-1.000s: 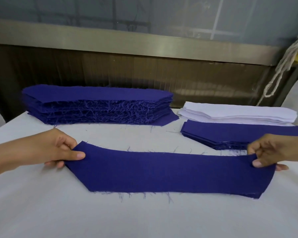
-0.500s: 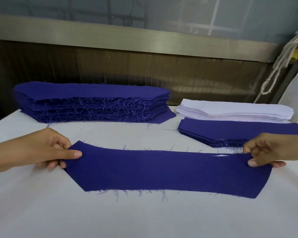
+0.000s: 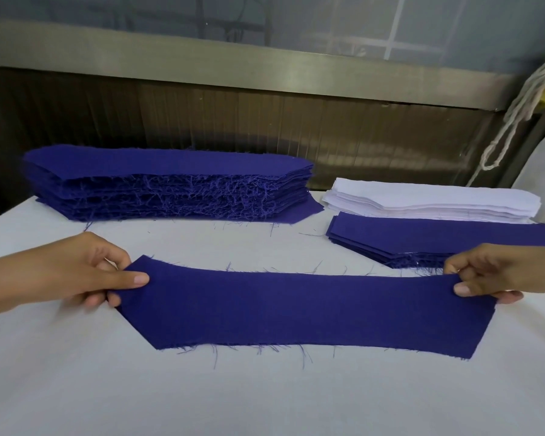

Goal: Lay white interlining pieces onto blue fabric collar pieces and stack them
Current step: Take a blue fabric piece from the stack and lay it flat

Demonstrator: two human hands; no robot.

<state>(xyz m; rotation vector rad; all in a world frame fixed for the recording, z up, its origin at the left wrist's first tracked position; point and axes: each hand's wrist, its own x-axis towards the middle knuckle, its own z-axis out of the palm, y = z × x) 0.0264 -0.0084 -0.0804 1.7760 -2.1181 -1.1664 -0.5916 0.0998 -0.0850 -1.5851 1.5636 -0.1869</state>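
We can read no text, label, brand, number or sign anywhere here: nothing legible on the fabric pieces, the worktop or the wall behind

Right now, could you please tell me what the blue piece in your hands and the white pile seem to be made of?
The blue piece looks like matte woven cloth: loose threads fray from its edges. The white pile looks like thin smooth interlining with clean edges; whether woven, I cannot tell.
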